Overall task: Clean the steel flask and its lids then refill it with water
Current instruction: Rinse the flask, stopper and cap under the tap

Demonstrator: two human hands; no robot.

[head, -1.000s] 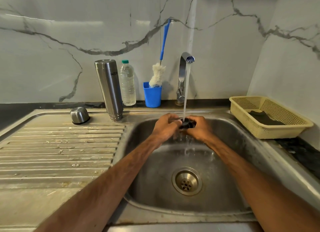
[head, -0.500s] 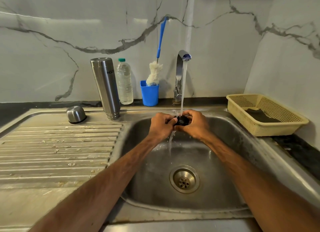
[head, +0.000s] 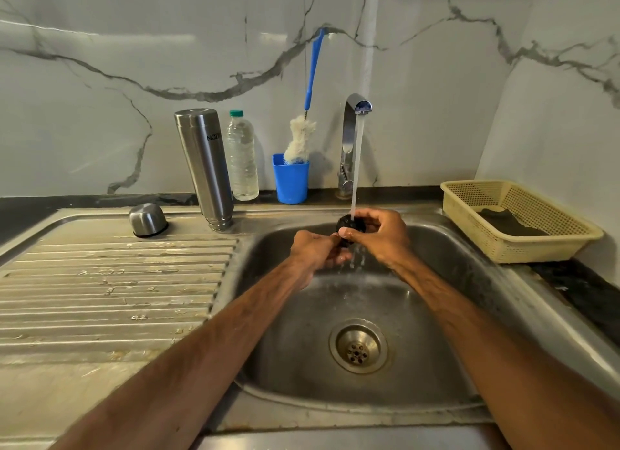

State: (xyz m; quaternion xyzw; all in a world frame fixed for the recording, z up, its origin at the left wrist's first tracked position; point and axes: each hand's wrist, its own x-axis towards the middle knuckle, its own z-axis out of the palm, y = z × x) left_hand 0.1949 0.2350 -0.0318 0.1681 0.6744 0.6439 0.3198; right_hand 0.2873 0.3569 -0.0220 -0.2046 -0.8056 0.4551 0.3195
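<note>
Steel flask (head: 204, 167), where do we see it?
— Upside down at the back edge of the draining board (head: 110, 281), near its steel cap (head: 147, 219).
— And our hands?
— Our right hand (head: 385, 240) and left hand (head: 315, 253) both hold the black lid (head: 345, 224) under the tap water (head: 357, 161), over the sink (head: 436, 315).

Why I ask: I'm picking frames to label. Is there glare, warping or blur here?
Head view, geometry: the wide lens bows the sink rim and counter edges; head view, light: a pale glare streak crosses the marble wall and a highlight runs down the steel flask; head view, focus: sharp overall, but running water and the fingers of the right hand hide much of the black lid.
</note>
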